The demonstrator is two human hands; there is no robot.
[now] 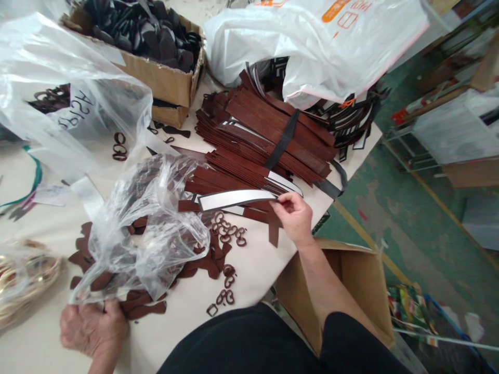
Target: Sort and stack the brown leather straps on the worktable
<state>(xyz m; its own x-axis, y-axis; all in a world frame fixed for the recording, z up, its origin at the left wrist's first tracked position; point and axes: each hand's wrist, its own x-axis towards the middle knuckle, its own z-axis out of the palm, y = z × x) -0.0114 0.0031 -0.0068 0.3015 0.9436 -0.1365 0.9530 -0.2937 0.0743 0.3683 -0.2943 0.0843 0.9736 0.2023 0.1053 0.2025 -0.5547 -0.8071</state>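
My right hand [295, 215] pinches the near end of a long leather strap [237, 198], its pale grey underside facing up, lifted off the front of a big stack of brown straps [268, 140]. A black band [283, 140] binds that stack. My left hand [91, 327] rests at the near left of the table, gripping the lower edge of a crumpled clear plastic bag [150, 228] that lies over small brown leather pieces [142, 309]. Loose brown ring-shaped cutouts [228, 234] lie between the two hands.
A cardboard box [163, 78] of dark cut pieces stands at the back. White plastic bags [327, 47] cover more straps at back right; a clear labelled bag [66, 104] fills the left. An open cardboard box [358, 275] stands on the floor beside the table's right edge.
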